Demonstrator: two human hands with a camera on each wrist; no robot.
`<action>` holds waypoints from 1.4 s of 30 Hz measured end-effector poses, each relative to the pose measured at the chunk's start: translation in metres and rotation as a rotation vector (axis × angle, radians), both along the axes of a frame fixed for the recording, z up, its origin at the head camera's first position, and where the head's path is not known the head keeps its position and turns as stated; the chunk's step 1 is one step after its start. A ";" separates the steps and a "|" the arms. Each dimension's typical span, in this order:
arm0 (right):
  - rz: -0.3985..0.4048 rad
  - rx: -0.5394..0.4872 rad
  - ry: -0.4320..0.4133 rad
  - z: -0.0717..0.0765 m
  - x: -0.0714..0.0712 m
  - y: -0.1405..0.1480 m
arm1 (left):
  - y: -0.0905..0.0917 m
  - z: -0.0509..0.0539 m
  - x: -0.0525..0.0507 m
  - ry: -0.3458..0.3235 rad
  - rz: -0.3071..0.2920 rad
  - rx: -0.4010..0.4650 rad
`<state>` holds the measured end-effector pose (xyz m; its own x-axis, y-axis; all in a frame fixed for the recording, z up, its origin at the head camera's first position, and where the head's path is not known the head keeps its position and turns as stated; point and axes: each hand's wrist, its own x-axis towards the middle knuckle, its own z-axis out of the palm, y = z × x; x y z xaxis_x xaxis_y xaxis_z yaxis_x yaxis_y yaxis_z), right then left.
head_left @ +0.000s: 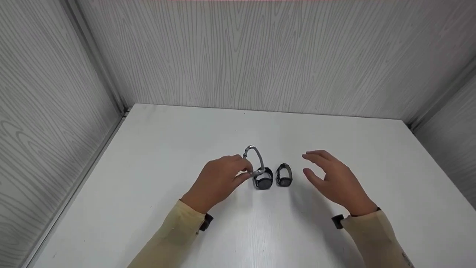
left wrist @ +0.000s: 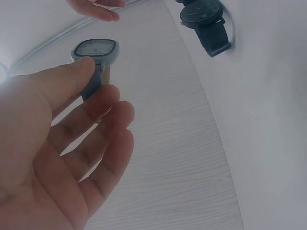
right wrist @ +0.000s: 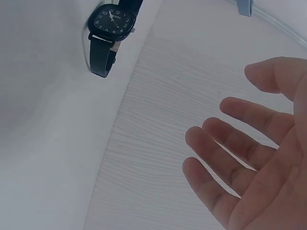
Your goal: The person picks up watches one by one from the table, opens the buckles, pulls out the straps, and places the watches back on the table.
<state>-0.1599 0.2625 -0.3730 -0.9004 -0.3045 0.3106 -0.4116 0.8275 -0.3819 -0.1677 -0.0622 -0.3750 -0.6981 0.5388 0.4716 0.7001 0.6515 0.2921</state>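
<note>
In the head view my left hand (head_left: 221, 180) pinches a grey wristwatch (head_left: 261, 159) between thumb and fingers, holding it above the table with its strap looped upward. The left wrist view shows this watch's squarish case (left wrist: 97, 48) at the thumb tip. Just below it stands a black round-faced wristwatch (head_left: 264, 183) on the table. To its right is a smaller black wristwatch (head_left: 285, 181), whose rounded-square dial (right wrist: 112, 22) has white numerals. My right hand (head_left: 340, 182) hovers right of the watches, fingers apart and holding nothing.
The watches stand near the middle of a white table (head_left: 178, 137). Grey wood-grain panels enclose it at the back (head_left: 238, 56), left (head_left: 44, 111) and right. Both forearms wear beige sleeves (head_left: 167, 230), with a small dark device at each wrist.
</note>
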 end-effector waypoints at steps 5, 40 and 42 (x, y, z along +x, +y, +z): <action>-0.006 0.018 -0.011 0.001 0.000 -0.006 | 0.002 0.002 0.002 0.013 -0.004 0.003; 0.126 -0.238 -0.232 0.008 0.009 -0.015 | 0.015 -0.003 0.010 0.033 -0.146 -0.047; 0.164 -0.293 -0.276 0.008 0.008 -0.017 | 0.016 -0.003 0.010 0.032 -0.152 -0.054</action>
